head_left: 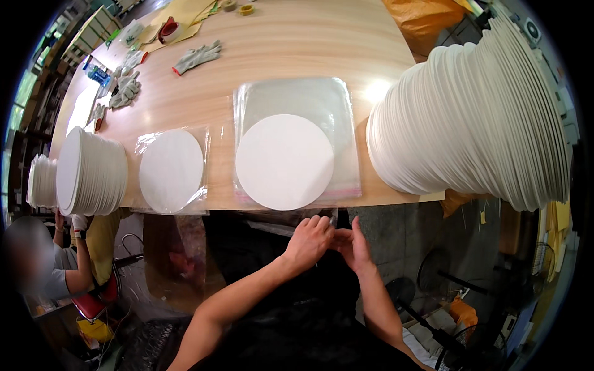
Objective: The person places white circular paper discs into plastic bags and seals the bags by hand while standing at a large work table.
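Note:
In front of the table's near edge, over my lap, my two hands meet. My left hand [311, 239] is closed, its fingers bent and reaching to the fingers of my right hand; what it grips, if anything, is hidden. A small grey thing [333, 221] shows at its fingertips. My right hand [354, 246] has its thumb raised apart and its palm turned toward the left hand; some fingers are covered. Just beyond them a round white disc [284, 162] lies on a stack of clear plastic bags [294, 96] and reaches the table edge.
A tall leaning stack of white discs [458, 123] fills the right. Leftward lie a bagged white disc [171, 171] and another disc stack [93, 171]. Farther back are grey gloves [197, 57] and tape rolls [246, 10] on the wooden table [297, 43]. Another person [74, 266] sits at lower left.

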A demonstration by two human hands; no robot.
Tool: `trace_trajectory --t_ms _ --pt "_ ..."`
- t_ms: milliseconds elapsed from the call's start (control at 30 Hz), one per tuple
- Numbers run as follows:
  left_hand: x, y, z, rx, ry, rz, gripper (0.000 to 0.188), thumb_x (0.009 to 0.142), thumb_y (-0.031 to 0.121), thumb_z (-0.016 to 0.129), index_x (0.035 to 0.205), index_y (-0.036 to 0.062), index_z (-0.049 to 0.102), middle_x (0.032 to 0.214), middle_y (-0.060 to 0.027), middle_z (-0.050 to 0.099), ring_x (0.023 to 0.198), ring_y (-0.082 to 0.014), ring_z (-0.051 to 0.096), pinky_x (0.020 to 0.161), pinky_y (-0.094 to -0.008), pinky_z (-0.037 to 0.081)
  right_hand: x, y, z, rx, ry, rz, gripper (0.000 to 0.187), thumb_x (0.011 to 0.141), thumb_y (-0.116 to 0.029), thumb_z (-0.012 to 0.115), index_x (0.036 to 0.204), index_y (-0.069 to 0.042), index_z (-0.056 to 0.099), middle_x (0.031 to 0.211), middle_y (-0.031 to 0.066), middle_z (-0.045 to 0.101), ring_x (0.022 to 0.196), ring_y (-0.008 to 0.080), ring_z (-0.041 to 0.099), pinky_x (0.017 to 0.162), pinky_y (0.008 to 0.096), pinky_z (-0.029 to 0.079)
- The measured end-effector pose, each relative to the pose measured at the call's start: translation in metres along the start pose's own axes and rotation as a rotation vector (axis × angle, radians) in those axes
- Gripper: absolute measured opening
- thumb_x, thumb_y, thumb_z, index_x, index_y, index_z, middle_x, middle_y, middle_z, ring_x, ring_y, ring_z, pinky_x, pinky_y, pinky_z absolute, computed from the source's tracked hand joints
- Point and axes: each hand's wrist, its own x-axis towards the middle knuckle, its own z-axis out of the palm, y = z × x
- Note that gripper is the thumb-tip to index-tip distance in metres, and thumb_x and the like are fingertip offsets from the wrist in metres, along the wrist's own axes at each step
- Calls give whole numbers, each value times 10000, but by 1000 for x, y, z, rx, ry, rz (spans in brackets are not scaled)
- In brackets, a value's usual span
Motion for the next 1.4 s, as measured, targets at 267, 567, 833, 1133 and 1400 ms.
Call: trace_trajectory --t_ms 267,567,833,1133,1400 --pt "-5 0 -10 -159 -7 15 158 855 220 662 914 84 607 915 -88 566 872 -269 598 755 -394 478 47 -12 16 -267 51 -31 423 1025 -432 579 905 -43 695 797 52 705 667 161 675 597 256 530" --pt "-318 -149 -99 -1264 724 -1300 74 914 139 629 880 88 670 868 -60 658 805 -169 630 739 -311 536 30 -28 30 -295 64 -70 549 1055 -485 477 968 -3 724 952 127 761 884 226 748 753 313 579" --pt "-436 -158 19 -1088 1135 -1496 273 985 128 570 1228 49 665 1206 -107 660 1066 -201 640 867 -348 524 21 -18 -15 -1424 452 -963 186 963 -227 672 1016 -49 679 862 103 671 810 290 675 726 361 537" --pt "-164 -146 -78 582 93 -212 609 868 58 578 1463 174 519 1538 -118 435 1414 -272 433 1135 -422 358 42 -54 11 -2088 163 -1508 624 912 -17 621 1477 -238 474 1438 94 415 1321 266 455 1063 433 417" --pt "-141 -171 -60 552 161 -79 617 865 61 584 1442 274 536 1566 -129 405 1433 -294 411 1154 -462 340 57 -55 19 -2105 10 -1601 564 927 -108 639 1444 -294 515 1473 65 412 1316 219 472 1069 401 408"
